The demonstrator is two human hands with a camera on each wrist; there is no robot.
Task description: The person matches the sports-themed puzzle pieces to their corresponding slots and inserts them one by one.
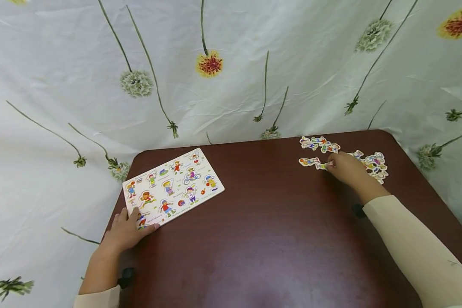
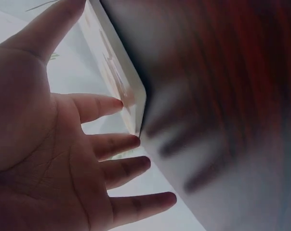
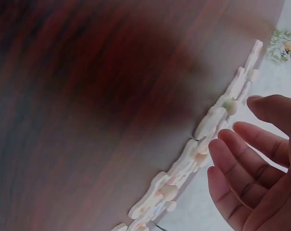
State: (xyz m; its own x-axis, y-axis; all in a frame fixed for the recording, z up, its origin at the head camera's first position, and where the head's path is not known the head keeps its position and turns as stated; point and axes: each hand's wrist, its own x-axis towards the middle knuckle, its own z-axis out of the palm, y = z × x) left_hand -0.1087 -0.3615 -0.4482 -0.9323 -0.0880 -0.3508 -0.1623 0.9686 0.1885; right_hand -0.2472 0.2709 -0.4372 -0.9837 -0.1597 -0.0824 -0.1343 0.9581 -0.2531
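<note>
A white wooden puzzle board (image 1: 177, 184) with printed sports figures lies slanted at the table's far left. My left hand (image 1: 125, 231) is at its near-left corner, fingers spread; in the left wrist view the index fingertip (image 2: 115, 104) touches the board's edge. Over at the far right, my right hand (image 1: 346, 169) is above a group of small figure-shaped puzzle pieces (image 1: 375, 160). Seen from the right wrist, its fingers (image 3: 221, 154) are bent loosely beside the pieces (image 3: 184, 159), with no piece visible between thumb and fingers. The hand covers some pieces in the head view.
Both the board and the pieces rest on a dark red-brown table (image 1: 254, 239) with rounded corners. A white cloth (image 1: 238, 98) printed with flowers hangs behind it and along the sides. More loose pieces (image 1: 309, 143) lie near the back edge.
</note>
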